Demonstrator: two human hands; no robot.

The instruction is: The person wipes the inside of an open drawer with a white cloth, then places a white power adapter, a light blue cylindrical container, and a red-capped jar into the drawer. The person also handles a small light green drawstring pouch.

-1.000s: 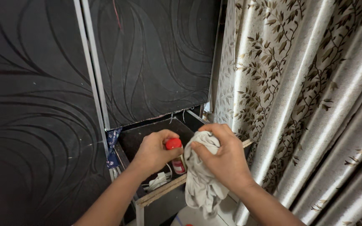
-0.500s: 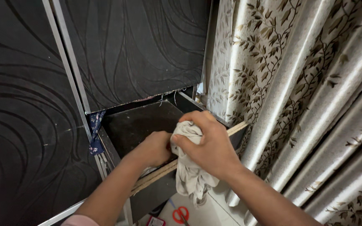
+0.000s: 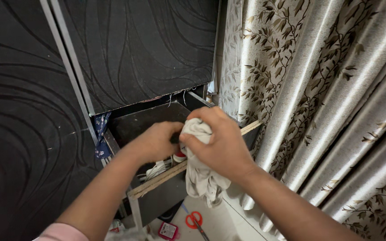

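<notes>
The right hand [image 3: 217, 145] grips a grey cloth [image 3: 202, 176] with fingers pressed around it. The left hand [image 3: 155, 143], fingers curled, covers a red-capped bottle [image 3: 180, 157] in the open drawer [image 3: 157, 187].

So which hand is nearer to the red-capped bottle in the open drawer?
Left. The left hand reaches into the drawer right at the red-capped bottle. The right hand is beside and above it, clutching a grey cloth.
</notes>
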